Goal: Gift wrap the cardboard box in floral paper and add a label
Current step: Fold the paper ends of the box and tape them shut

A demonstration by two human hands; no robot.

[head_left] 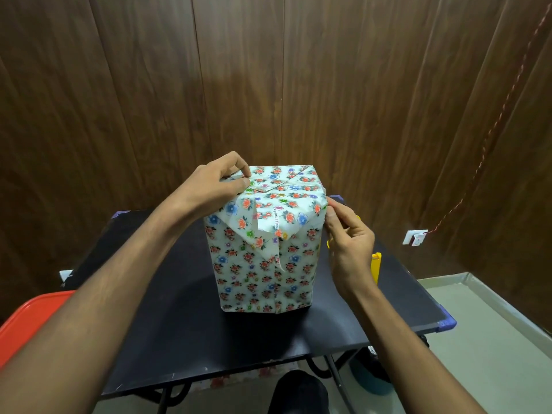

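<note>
We find the left hand (213, 186) pinching the floral paper (263, 264) at the box's top corner; the right hand (348, 234) pinches its right edge. We advise creasing the loose flap (263, 228) flat before taping.

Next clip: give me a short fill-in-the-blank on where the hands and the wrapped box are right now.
1. The box stands on a ____ table.
2. The left hand presses the paper at the box's top ____ corner.
3. The right hand pinches the paper at the box's ____ edge.
4. A pointed flap hangs down the box's ____ face.

Missing words: black; left; right; near
</note>
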